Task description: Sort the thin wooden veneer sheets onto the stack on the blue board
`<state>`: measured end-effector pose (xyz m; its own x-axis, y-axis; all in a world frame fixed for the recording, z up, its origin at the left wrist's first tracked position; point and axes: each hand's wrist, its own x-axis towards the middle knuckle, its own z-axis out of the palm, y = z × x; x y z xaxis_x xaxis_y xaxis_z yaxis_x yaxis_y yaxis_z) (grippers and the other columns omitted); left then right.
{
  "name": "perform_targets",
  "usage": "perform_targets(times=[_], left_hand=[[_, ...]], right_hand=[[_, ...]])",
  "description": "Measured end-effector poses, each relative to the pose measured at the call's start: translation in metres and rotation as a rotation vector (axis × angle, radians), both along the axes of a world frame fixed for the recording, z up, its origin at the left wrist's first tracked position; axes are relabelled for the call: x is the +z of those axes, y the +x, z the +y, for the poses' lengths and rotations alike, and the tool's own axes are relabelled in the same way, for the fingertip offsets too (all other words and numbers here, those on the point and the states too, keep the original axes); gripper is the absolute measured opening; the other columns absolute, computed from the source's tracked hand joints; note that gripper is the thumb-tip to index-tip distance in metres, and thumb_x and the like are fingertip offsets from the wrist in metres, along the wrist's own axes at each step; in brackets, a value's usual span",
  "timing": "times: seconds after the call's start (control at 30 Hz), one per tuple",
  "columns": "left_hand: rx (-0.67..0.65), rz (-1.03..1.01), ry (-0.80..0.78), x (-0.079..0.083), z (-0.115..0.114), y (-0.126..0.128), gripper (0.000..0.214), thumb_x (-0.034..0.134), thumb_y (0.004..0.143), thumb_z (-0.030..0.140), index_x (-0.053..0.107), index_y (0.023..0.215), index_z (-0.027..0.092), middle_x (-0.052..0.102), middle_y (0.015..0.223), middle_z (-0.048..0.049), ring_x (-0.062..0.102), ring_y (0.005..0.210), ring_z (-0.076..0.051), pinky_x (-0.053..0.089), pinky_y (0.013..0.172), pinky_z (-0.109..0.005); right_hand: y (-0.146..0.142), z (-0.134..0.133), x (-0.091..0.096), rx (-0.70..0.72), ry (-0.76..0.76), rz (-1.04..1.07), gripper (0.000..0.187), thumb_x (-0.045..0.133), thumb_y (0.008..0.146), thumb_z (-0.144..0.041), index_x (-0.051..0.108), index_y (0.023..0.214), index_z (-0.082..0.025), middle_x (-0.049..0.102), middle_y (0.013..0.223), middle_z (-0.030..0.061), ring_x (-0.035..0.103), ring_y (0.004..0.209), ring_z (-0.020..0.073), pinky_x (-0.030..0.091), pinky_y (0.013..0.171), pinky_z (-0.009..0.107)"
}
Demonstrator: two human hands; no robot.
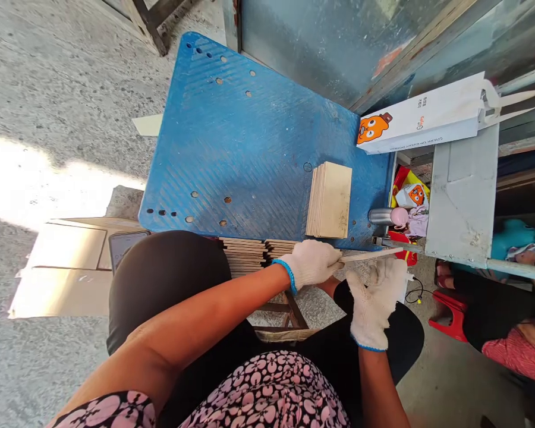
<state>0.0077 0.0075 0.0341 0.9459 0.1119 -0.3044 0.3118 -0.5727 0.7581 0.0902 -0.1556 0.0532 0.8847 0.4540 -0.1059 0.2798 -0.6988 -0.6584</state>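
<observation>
Both my hands wear white knit gloves. My left hand is closed on one end of a thin pale wooden board seen edge-on. My right hand is closed around the same board from below, just in front of the blue table's near edge. A short stack of similar pale boards lies on the blue perforated table. More boards are piled in a stack under the table edge, by my knee.
A white paper bag with an orange cartoon figure lies at the table's far right. A grey metal shelf stands to the right, with a metal flask and colourful packets beside it. Another person's lap and a red stool are at right. Flat cardboard lies on the concrete floor at left.
</observation>
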Motion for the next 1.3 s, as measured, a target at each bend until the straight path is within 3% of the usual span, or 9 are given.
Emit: perform_targets(times=[0.07,0.2,0.27,0.47,0.63,0.8,1.03,1.13,1.3], left_hand=[[0.062,0.012,-0.014,0.005,0.008,-0.001,0.044,0.035,0.099,0.046,0.071,0.107,0.023,0.074,0.1,-0.007,0.07,0.09,-0.025,0.047,0.067,-0.03],[0.227,0.041,-0.107,0.002,0.013,-0.003,0.046,0.037,0.098,0.05,0.074,0.093,0.021,0.074,0.086,-0.0059,0.067,0.078,-0.02,0.04,0.06,-0.027],[0.276,0.004,-0.164,-0.004,0.011,-0.004,0.047,0.039,0.097,0.049,0.074,0.085,0.02,0.071,0.078,-0.0046,0.062,0.071,-0.017,0.036,0.058,-0.026],[0.412,-0.03,-0.229,-0.02,0.009,-0.001,0.048,0.043,0.096,0.048,0.068,0.07,0.016,0.062,0.063,-0.0013,0.049,0.059,-0.012,0.03,0.055,-0.026],[0.482,-0.027,-0.288,-0.019,0.016,0.003,0.039,0.042,0.096,0.049,0.067,0.095,0.018,0.071,0.087,-0.0027,0.062,0.075,-0.015,0.042,0.064,-0.025],[0.284,0.225,-0.127,-0.015,0.008,-0.003,0.04,0.05,0.091,0.042,0.061,0.12,0.018,0.072,0.112,-0.0122,0.07,0.101,-0.029,0.053,0.079,-0.036],[-0.216,0.396,0.021,-0.019,-0.026,-0.013,0.032,0.061,0.085,0.021,0.072,0.111,0.005,0.072,0.108,-0.0262,0.069,0.103,-0.04,0.055,0.082,-0.049],[-0.254,0.433,0.046,-0.024,-0.03,-0.014,0.031,0.058,0.083,0.009,0.074,0.109,0.005,0.072,0.108,-0.0264,0.069,0.103,-0.04,0.054,0.081,-0.05],[-0.181,0.368,0.061,-0.025,-0.025,-0.013,0.033,0.056,0.081,0.004,0.074,0.11,0.004,0.071,0.107,-0.0267,0.069,0.101,-0.038,0.054,0.079,-0.048]], right_hand=[[-0.001,-0.002,-0.014,-0.02,0.017,0.024,0.116,0.072,0.068,-0.053,0.001,0.158,-0.032,0.015,0.166,0.0106,0.027,0.15,0.0308,0.032,0.118,0.052],[-0.005,0.006,-0.039,-0.053,-0.339,0.082,0.132,0.08,0.059,-0.059,-0.002,0.16,-0.033,0.03,0.162,0.0129,0.041,0.142,0.0348,0.041,0.111,0.048],[-0.006,0.017,-0.046,-0.016,-0.412,0.059,0.134,0.079,0.058,-0.058,-0.003,0.16,-0.03,0.031,0.161,0.0152,0.044,0.14,0.036,0.043,0.109,0.047],[0.005,0.038,-0.052,0.147,-0.262,-0.042,0.127,0.076,0.061,-0.057,0.007,0.159,-0.014,0.027,0.162,0.0185,0.03,0.148,0.0315,0.032,0.118,0.04],[0.035,0.057,-0.058,0.119,-0.229,0.0,0.119,0.075,0.062,-0.055,0.018,0.159,-0.015,0.032,0.159,0.0174,0.038,0.143,0.0323,0.036,0.115,0.043],[0.069,0.097,-0.058,-0.035,-0.429,0.049,0.123,0.083,0.051,-0.055,0.029,0.156,-0.021,0.048,0.147,0.0173,0.052,0.13,0.0382,0.042,0.108,0.049],[0.1,0.141,-0.072,0.004,-0.517,-0.004,0.129,0.086,0.047,-0.057,0.029,0.155,-0.018,0.049,0.142,0.0223,0.054,0.123,0.042,0.043,0.104,0.055],[0.105,0.156,-0.08,0.03,-0.542,-0.011,0.127,0.085,0.048,-0.058,0.029,0.154,-0.016,0.051,0.138,0.0224,0.055,0.121,0.0413,0.045,0.101,0.055],[0.106,0.169,-0.09,0.028,-0.615,-0.035,0.125,0.085,0.048,-0.057,0.029,0.152,-0.017,0.049,0.138,0.0231,0.055,0.121,0.0409,0.045,0.101,0.055]])
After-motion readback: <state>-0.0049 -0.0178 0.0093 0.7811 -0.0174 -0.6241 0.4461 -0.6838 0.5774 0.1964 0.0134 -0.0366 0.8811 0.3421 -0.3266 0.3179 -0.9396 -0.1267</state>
